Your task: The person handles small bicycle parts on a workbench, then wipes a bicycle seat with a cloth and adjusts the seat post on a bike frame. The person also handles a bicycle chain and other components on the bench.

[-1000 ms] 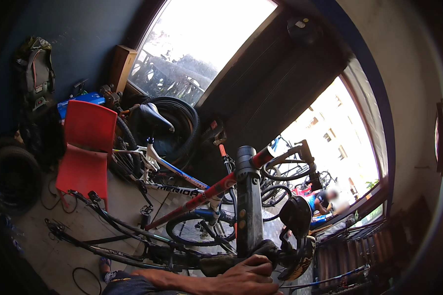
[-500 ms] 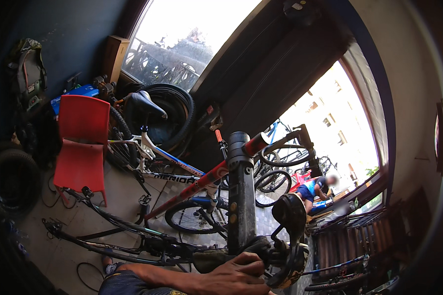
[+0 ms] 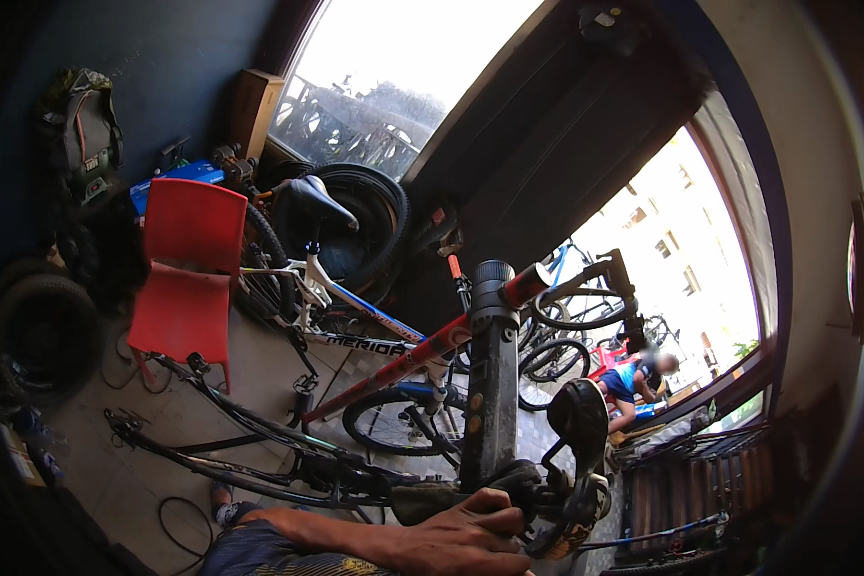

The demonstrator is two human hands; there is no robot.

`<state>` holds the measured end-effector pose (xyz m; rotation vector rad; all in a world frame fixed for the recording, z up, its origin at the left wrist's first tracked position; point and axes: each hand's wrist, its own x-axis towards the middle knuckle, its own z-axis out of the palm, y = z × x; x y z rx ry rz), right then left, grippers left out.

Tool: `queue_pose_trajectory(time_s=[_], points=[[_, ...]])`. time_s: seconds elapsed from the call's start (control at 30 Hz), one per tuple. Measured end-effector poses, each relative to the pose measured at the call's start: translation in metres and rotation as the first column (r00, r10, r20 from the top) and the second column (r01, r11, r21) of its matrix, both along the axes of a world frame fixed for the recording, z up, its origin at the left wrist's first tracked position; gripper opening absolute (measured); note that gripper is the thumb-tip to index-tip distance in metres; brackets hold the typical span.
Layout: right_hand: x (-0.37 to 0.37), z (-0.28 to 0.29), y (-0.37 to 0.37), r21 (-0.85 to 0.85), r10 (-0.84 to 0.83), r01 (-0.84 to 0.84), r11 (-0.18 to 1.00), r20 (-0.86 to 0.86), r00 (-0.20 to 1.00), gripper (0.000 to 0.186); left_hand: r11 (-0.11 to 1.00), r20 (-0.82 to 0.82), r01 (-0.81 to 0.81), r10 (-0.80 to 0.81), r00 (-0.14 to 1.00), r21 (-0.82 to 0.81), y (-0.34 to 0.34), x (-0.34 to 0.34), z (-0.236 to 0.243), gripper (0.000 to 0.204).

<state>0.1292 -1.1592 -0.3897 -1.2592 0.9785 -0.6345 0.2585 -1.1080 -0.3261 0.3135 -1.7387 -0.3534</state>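
My left hand [image 3: 475, 533] comes in from the lower left, with its fingers curled beside the clamp of a repair stand. What the fingers close on is hidden beneath the hand. The stand's thick black post [image 3: 491, 403] rises just above my knuckles, and a red tube [image 3: 403, 365] slants through its top. To the right of the hand is a black bicycle saddle [image 3: 579, 422] with gold marks low on it. A dark bicycle frame [image 3: 307, 470] without visible wheels stretches leftward from the clamp. My right hand is out of view.
A red chair [image 3: 187, 288] stands at the left, near loose tyres [image 3: 43, 336]. Behind the stand is a white and blue bicycle [image 3: 355, 307]. A cable loop [image 3: 184, 528] lies on the floor. At the far right a person [image 3: 634, 379] is by the doorway, near more bicycles.
The whole scene has shifted a little to the right and slightly down in the view. My left hand keeps its place beside the clamp, its fingers still curled.
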Motion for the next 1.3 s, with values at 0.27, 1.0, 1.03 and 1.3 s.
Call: queue_pose_trajectory(time_s=[0.27,1.0,1.03,1.3], points=[[-0.014,0.005,-0.004,-0.016,0.048,-0.047,0.999,0.016,0.999,0.076,0.989,-0.001,-0.14,0.14,0.99,0.051,0.011,-0.002,0.009,0.022],[-0.034,0.004,-0.033,0.052,0.098,-0.099,0.994,0.009,0.995,0.085,0.938,0.035,-0.042,0.032,0.999,0.345,0.008,0.01,0.021,0.033],[-0.035,0.003,-0.032,0.057,0.096,-0.096,0.994,0.011,0.995,0.085,0.94,0.031,-0.033,0.024,0.999,0.34,0.009,0.01,0.02,0.032],[-0.059,0.015,-0.018,0.075,0.135,-0.133,0.988,-0.03,0.99,0.088,0.899,-0.135,0.218,-0.179,0.975,0.381,0.014,0.02,-0.004,0.022]])
